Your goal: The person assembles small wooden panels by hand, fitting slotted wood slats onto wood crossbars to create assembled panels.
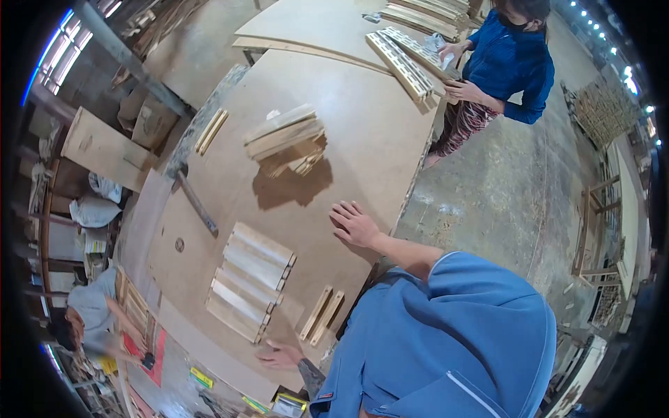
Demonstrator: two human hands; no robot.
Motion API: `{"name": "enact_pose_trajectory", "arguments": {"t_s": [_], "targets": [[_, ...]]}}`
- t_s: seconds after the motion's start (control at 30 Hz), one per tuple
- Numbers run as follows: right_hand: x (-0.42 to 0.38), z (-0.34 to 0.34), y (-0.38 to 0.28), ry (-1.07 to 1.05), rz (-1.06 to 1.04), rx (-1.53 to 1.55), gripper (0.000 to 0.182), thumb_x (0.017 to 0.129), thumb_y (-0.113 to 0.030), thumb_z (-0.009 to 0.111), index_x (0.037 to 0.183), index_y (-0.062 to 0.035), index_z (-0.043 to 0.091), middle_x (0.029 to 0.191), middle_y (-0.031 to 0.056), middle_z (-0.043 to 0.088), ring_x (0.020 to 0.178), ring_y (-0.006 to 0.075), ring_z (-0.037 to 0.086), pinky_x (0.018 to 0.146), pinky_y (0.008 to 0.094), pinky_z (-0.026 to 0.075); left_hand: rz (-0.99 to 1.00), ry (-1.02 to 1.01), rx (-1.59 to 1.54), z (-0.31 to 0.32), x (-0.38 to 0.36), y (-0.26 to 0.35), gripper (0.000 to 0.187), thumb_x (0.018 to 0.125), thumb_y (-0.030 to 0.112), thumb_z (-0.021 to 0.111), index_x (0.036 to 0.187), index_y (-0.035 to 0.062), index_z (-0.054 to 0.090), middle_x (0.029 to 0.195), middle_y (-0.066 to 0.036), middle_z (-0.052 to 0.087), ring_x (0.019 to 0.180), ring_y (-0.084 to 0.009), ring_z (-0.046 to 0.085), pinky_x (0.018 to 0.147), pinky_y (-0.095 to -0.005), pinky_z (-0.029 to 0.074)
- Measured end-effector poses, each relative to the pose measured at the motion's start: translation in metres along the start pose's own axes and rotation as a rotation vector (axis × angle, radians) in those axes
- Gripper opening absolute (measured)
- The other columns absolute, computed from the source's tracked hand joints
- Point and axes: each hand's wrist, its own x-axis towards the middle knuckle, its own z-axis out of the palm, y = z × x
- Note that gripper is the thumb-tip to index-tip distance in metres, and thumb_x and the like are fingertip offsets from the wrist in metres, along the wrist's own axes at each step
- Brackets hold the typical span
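My right hand (355,224) rests on the brown tabletop (362,118) near its edge, fingers spread and holding nothing. Lower down, my left hand (280,355) is open beside the lower end of a panel of light wooden slats (251,282). Two short slotted strips (322,317) lie between that panel and my body. Beyond my right hand stands a stack of wooden pieces (286,139), casting a dark shadow. A long dark bar (197,203) lies left of the panel, with a small ring (180,244) near it.
Across the table at upper right, a person in blue (509,63) handles slotted boards (401,66). Another person (94,313) works at lower left. Two thin strips (212,132) lie near the far left edge. A metal post (132,59) rises behind it.
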Motion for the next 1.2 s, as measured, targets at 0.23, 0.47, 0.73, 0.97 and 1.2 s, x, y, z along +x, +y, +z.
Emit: {"name": "enact_pose_trajectory", "arguments": {"t_s": [0.23,0.47,0.73,0.97,1.2], "targets": [[0.054,-0.080,0.188,0.401,0.808,0.069,0.054,0.085,-0.032,0.069,0.131,-0.0068,0.055,0.130,0.0217,0.057,0.124,0.0400,0.051,0.104,0.0494,0.041,-0.053,-0.329,-0.055,-0.025,-0.026,0.003,0.066,0.103,0.051,0.046,0.140,-0.0042,0.047,0.139,-0.025,0.048,0.130,-0.0419,0.044,0.108,-0.0514,0.037],[0.146,-0.174,0.332,0.812,0.968,-0.026,0.060,0.080,-0.027,0.075,0.131,-0.0087,0.051,0.122,0.0181,0.063,0.117,0.0384,0.057,0.098,0.0508,0.044,0.367,-0.442,-0.467,-0.073,-0.045,0.171,0.056,0.106,0.041,0.045,0.135,-0.0062,0.050,0.139,-0.025,0.050,0.133,-0.0412,0.042,0.113,-0.0503,0.031],[0.109,-0.142,0.237,0.549,0.907,0.007,0.042,0.083,-0.028,0.070,0.117,-0.0076,0.058,0.103,0.0153,0.064,0.099,0.0363,0.061,0.091,0.0481,0.043,0.968,-0.726,-0.729,-0.114,-0.091,0.463,0.056,0.097,0.038,0.062,0.136,0.0004,0.053,0.140,-0.024,0.050,0.134,-0.0395,0.045,0.111,-0.0466,0.036],[-0.077,-0.124,0.039,0.008,0.609,0.564,0.030,0.083,-0.027,0.076,0.101,-0.0046,0.068,0.074,0.0090,0.065,0.065,0.0211,0.063,0.063,0.0360,0.051,0.964,-0.970,-0.496,-0.104,-0.140,0.523,0.071,0.077,0.054,0.074,0.124,0.0020,0.061,0.123,-0.024,0.059,0.118,-0.0400,0.056,0.098,-0.0484,0.046],[-0.122,-0.114,0.071,-0.155,0.621,0.571,0.027,0.089,-0.017,0.072,0.113,-0.0036,0.067,0.082,0.0054,0.066,0.072,0.0127,0.060,0.066,0.0288,0.050,0.793,-0.907,-0.647,-0.128,-0.068,0.291,0.043,0.080,0.041,0.073,0.109,0.0097,0.068,0.101,-0.013,0.069,0.089,-0.0340,0.067,0.076,-0.0443,0.054]]}}
